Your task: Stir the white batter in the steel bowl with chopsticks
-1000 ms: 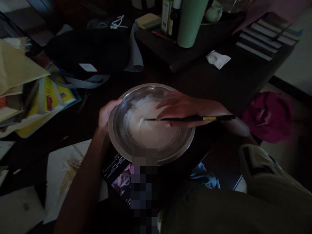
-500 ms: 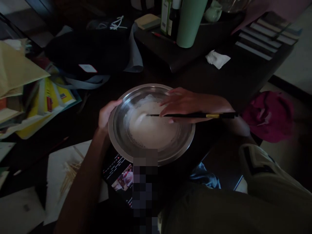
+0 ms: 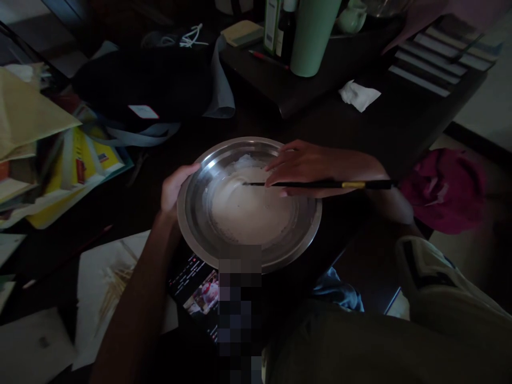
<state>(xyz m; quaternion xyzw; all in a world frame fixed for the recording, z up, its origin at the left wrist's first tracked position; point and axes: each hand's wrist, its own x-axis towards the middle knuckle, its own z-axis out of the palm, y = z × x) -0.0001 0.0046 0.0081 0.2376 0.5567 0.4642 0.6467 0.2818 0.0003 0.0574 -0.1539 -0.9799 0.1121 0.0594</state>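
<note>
A wide metal bowl (image 3: 310, 234) stands on the dark table with a pale, creamy liquid (image 3: 252, 213) in it. My left hand (image 3: 173, 189) grips the bowl's left rim, thumb on top and the other fingers hidden beneath. Over the bowl's right side, my right hand (image 3: 308, 168) is closed around a thin black stick with a gold band, which looks like a chopstick (image 3: 374, 184). Its tip dips into the liquid left of the bowl's middle, where a swirl shows. Whether it is one stick or a pair held together, I cannot tell.
A lit phone (image 3: 196, 293) lies below the bowl, partly blurred out. Left are wooden sticks (image 3: 114, 282) on white paper and piled books (image 3: 60, 176). Behind sit a black bag (image 3: 144, 80), a green cup (image 3: 314, 42), crumpled tissue (image 3: 360, 96) and stacked books (image 3: 432, 64).
The chopstick's tip has moved slightly away from me and to the right through the liquid, my right hand shifting a little with it. My left hand keeps its hold on the rim.
</note>
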